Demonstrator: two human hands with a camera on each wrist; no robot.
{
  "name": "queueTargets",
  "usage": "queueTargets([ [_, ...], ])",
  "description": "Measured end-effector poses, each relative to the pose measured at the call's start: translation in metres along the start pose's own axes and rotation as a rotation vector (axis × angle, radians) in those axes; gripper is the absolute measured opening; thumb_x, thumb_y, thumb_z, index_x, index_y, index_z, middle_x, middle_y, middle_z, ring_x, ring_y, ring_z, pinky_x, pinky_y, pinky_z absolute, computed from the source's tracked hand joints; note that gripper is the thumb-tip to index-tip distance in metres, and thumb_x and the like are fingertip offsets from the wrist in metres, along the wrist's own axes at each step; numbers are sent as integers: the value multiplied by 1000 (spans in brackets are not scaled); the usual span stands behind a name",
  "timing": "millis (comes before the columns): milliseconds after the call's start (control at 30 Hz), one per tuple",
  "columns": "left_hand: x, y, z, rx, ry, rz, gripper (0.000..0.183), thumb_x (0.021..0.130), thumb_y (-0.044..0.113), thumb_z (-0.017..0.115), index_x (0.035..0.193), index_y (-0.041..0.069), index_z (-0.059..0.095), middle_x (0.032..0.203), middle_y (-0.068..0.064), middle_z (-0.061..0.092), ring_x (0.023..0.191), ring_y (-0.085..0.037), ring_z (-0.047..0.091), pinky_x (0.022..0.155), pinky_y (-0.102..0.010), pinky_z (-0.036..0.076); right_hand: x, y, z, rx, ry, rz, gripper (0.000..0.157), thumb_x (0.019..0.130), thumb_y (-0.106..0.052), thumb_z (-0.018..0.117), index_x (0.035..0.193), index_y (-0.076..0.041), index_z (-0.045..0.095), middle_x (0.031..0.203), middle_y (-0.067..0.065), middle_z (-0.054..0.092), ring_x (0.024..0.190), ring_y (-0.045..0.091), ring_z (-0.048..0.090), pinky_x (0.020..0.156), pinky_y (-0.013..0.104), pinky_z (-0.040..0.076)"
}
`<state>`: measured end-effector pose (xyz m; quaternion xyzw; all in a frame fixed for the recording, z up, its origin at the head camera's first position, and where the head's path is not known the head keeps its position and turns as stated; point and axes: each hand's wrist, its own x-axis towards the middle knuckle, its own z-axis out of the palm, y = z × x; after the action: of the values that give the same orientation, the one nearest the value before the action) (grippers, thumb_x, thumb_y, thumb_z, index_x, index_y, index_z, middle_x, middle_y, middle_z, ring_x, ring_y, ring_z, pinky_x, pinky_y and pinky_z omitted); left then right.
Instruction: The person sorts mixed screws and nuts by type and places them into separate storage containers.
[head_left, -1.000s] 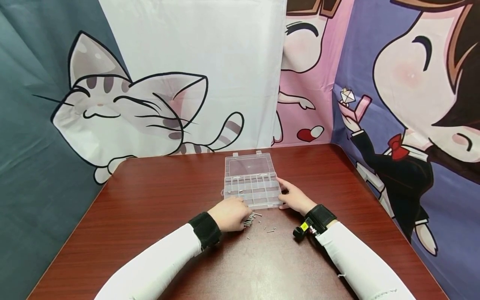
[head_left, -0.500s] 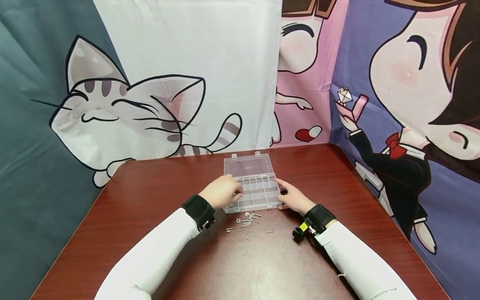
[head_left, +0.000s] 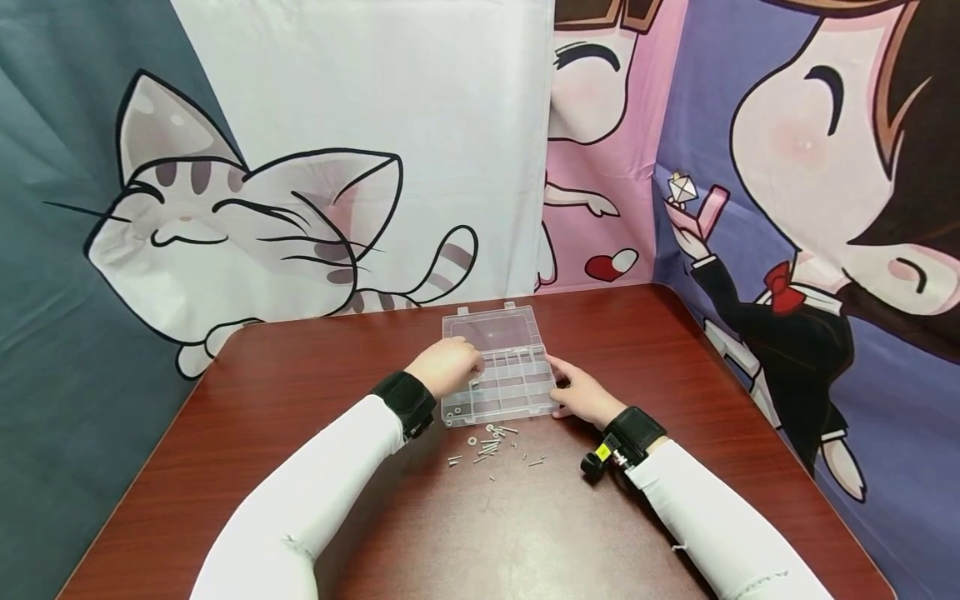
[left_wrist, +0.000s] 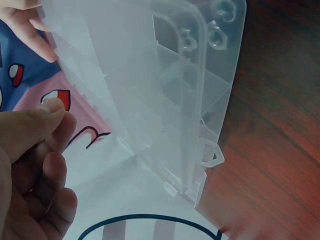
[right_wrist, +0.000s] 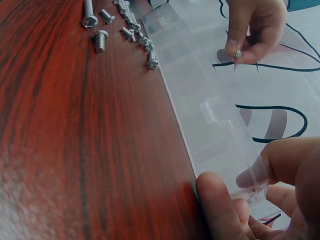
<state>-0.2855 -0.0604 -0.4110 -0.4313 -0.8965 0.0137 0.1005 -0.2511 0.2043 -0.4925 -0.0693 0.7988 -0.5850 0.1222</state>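
Note:
A clear plastic compartment box (head_left: 517,390) lies with its lid (head_left: 491,331) folded back. My left hand (head_left: 448,367) is over the box's left side, and its thumb and forefinger pinch a small silvery fastener (right_wrist: 238,53); whether it is a screw or a nut I cannot tell. At the right edge, my right hand (head_left: 590,398) grips the box, with the thumb (right_wrist: 215,197) against its front. Nuts (left_wrist: 217,37) show through the plastic in the left wrist view. Several loose screws (head_left: 489,447) lie before the box, with a washer (head_left: 472,441) among them.
The box rests toward the back of a reddish-brown wooden table (head_left: 315,350). More small screws (head_left: 537,462) are scattered in front of it. Printed cloth (head_left: 420,100) hangs behind the table and along its right side.
My left hand has risen from the loose screws to the box's left compartments, then slightly farther back, with the small fastener. My right hand stays on the box's edge.

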Motion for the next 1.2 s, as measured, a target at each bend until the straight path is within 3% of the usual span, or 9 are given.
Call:
queueTargets([
  [200,7,-1,5,47,-65,-15,28,88,6,67,64,18,62,63,8,53,70,-18,49,69,-33,39,0,-2,2,7,15,8,79,84,8,53,156,-12,29,121,25,44,76,24,57,62,36,58],
  [433,8,-2,10,81,-136,-100,45,84,6,69,51,22,43,63,6,45,72,-20,40,68,-34,25,2,0,2,1,5,4,78,85,7,54,156,-13,29,123,25,43,78,24,58,63,36,58],
  [667,8,0,11,102,-123,-119,25,78,17,80,61,22,64,75,3,62,76,-22,52,68,-36,39,4,-2,3,1,0,-2,78,85,8,54,156,-11,28,124,25,43,80,24,58,62,35,58],
  [933,11,-1,12,112,-130,-125,25,79,13,75,60,23,63,74,3,60,73,-21,56,67,-37,43,-14,-29,2,-6,-21,-18,76,85,10,53,155,-2,25,122,28,42,78,25,57,65,39,58],
  [1200,12,-2,19,66,-137,-149,13,86,21,74,73,22,71,78,2,63,69,-18,59,67,-40,50,1,1,-1,3,7,-5,77,86,7,55,156,-11,28,123,25,43,80,24,58,62,36,58],
])
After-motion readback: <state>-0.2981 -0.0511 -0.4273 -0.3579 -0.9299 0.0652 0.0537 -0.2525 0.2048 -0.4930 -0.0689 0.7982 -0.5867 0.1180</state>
